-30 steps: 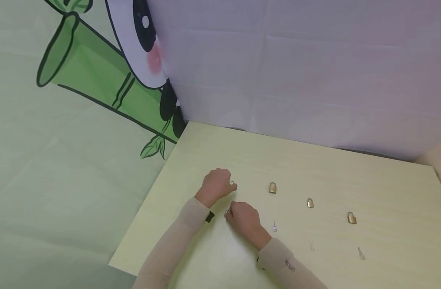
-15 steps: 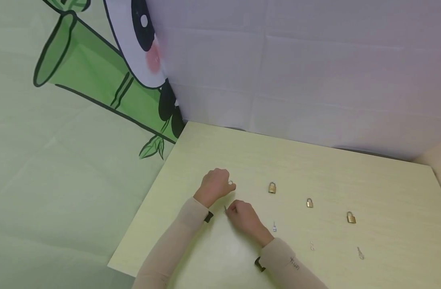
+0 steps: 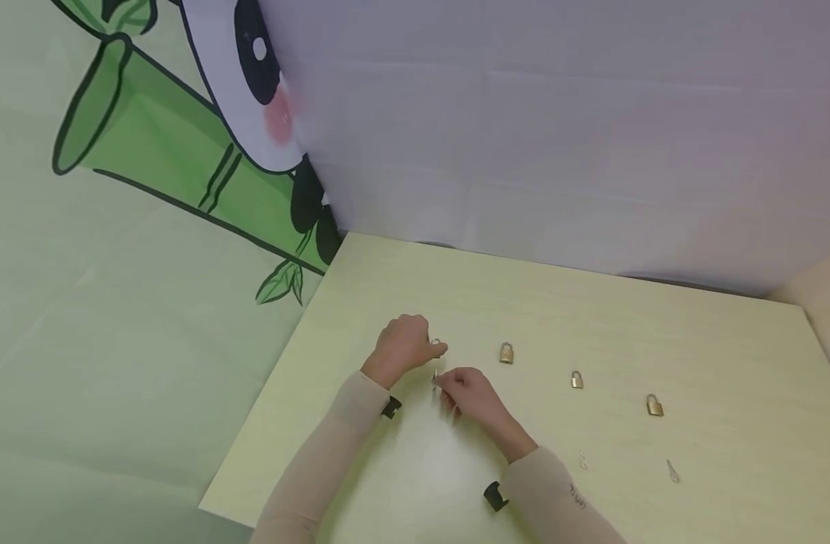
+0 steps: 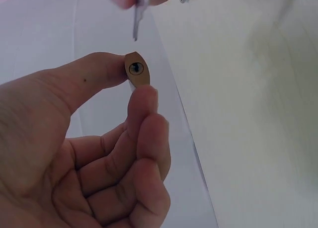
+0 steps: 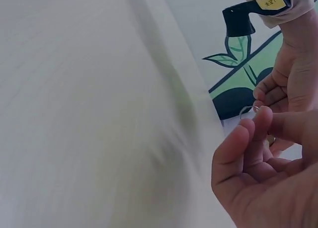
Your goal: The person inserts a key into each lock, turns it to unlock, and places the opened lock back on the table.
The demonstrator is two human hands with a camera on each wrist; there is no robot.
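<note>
My left hand [image 3: 402, 349] pinches a small brass padlock [image 4: 137, 69] between thumb and fingertips. In the left wrist view its keyhole faces the camera, while most of its body is hidden behind the fingers. My right hand [image 3: 474, 393] is just below and right of the left one, pinching a silver key [image 4: 139, 20] by its head. The key's tip points down in the left wrist view, a short way from the keyhole and apart from it. A thin metal ring [image 5: 242, 112] shows at the right fingertips in the right wrist view.
Three more brass padlocks, a left one [image 3: 506, 353], a middle one [image 3: 577, 380] and a right one [image 3: 654, 406], lie in a row on the pale table [image 3: 523, 295]. Nearer lie a small key [image 3: 582, 459] and another key [image 3: 672, 471]. A printed cloth backdrop [image 3: 550, 151] stands behind.
My right hand has moved up towards the left hand, and the key now points more upright at the fingertips. The left hand keeps holding the padlock. The right hand now covers one loose key.
</note>
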